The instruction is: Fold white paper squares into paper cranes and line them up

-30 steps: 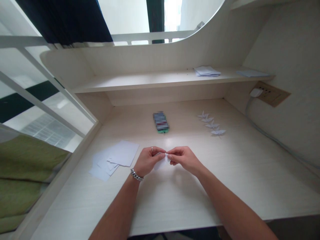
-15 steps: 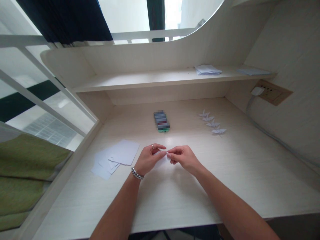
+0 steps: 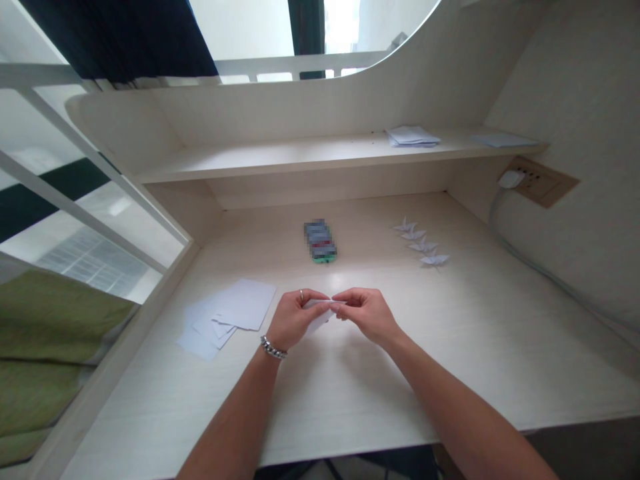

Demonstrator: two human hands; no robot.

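Between both hands is a small piece of folded white paper (image 3: 318,321), held just above the desk. My left hand (image 3: 294,319), with a ring and a chain bracelet, pinches it between thumb and fingers. From the other side my right hand (image 3: 366,312) pinches its right end, the fingertips of both hands almost meeting. Much of the paper is hidden by my fingers. Loose white paper sheets (image 3: 246,303) lie overlapping to the left of my left hand. Several folded paper cranes (image 3: 434,260) stand in a slanting row beyond my right hand.
A blurred phone-like object (image 3: 321,241) with a green edge lies ahead of my hands. More paper (image 3: 413,136) rests on the shelf (image 3: 280,159) above the desk (image 3: 480,333). At right, a plug sits in the wall socket (image 3: 543,183), its grey cable (image 3: 540,270) running along the wall.
The folded paper has tilted, showing more of its white surface below my fingers. My right fingers have shifted slightly along its edge. The camera view has moved a little.
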